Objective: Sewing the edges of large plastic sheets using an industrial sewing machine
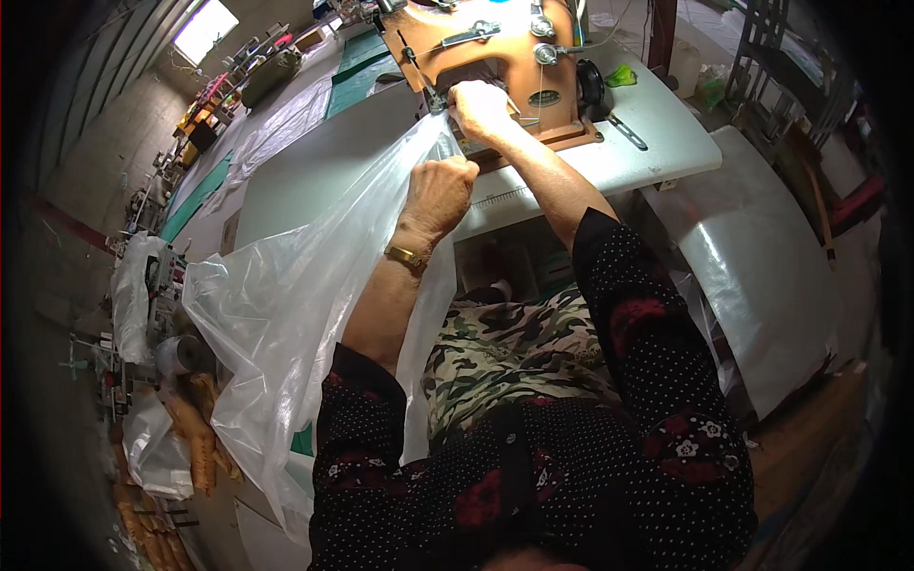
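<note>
Your left hand (440,197) clenches the clear sheet (305,271), its length trailing down-left from the machine (559,78); your right hand (484,112), nearer the machine, is curled, its grip hidden.

Shirt (581,466): black, with small white dots, dark red patches and white flowers
Front strip (515,476): plain black, round button (511,439)
Left sleeve (357,423): same print, plain black cuff
Right sleeve (657,328): dots, red patches, white flowers, dark cuff
Left grip (438,197): bare, gold-coloured band (407,256) at the wrist
Right grip (479,110): bare
Lap cloth (519,357): camouflage, green, brown, tan, black
</note>
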